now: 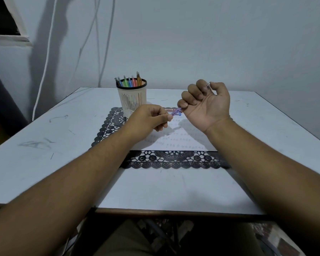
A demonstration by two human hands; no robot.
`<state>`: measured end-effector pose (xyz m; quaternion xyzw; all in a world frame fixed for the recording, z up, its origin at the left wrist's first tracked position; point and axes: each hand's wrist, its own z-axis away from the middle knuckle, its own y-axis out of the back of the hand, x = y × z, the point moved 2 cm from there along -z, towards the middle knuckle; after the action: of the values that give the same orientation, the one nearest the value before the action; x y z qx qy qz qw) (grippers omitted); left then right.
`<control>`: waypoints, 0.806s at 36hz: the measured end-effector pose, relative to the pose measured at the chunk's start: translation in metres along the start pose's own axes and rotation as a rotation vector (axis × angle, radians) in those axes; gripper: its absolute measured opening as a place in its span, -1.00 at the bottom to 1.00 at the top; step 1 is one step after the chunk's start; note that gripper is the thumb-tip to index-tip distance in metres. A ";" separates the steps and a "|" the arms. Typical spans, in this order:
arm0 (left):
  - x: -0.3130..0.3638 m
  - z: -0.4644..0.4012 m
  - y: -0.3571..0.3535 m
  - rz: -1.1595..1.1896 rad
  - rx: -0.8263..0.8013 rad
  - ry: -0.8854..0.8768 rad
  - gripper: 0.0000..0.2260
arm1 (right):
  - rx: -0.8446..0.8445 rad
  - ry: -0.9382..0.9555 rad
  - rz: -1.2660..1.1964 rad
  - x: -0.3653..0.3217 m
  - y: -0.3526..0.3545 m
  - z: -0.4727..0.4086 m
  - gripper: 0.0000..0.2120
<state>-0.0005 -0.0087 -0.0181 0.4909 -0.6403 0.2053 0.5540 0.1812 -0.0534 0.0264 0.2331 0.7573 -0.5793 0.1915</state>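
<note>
– Above the middle of the white table (44, 126), toward its far edge, what are the two hands doing?

– Both are working on one slim purple plastic pen (176, 111). The right hand (205, 106), turned palm up, is wrapping its curled fingers around the barrel, and a clear silvery tip (208, 84) is poking out between thumb and forefinger.

– And the left hand?

– The left hand (151, 117) is pinching the pen's lower purple end between thumb and fingertips, just beside the right hand's little finger. I cannot tell whether that end is a cap.

– Is the pen touching the table?

– No. It is hanging in the air, slanting up to the right, over a white sheet of paper (183, 141) carrying rows of small marks. The sheet is lying on a black lace placemat (170, 159) that is stretching across the table's middle.

– What else is sharing the table?

– A cream mesh pen holder with a black rim (132, 100) is standing on the mat's far left corner, near the table's far edge, and is carrying a bunch of coloured pens (129, 82) upright. A pink pen (169, 109) is lying at the sheet's far edge, largely hidden behind the hands.
</note>
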 end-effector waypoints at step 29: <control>0.000 0.000 -0.001 0.044 -0.021 -0.009 -0.81 | -0.046 -0.003 0.009 -0.003 -0.002 0.001 -0.81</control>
<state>0.0005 -0.0088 -0.0183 0.4718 -0.6555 0.2084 0.5516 0.1823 -0.0547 0.0290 0.2313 0.7690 -0.5612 0.2005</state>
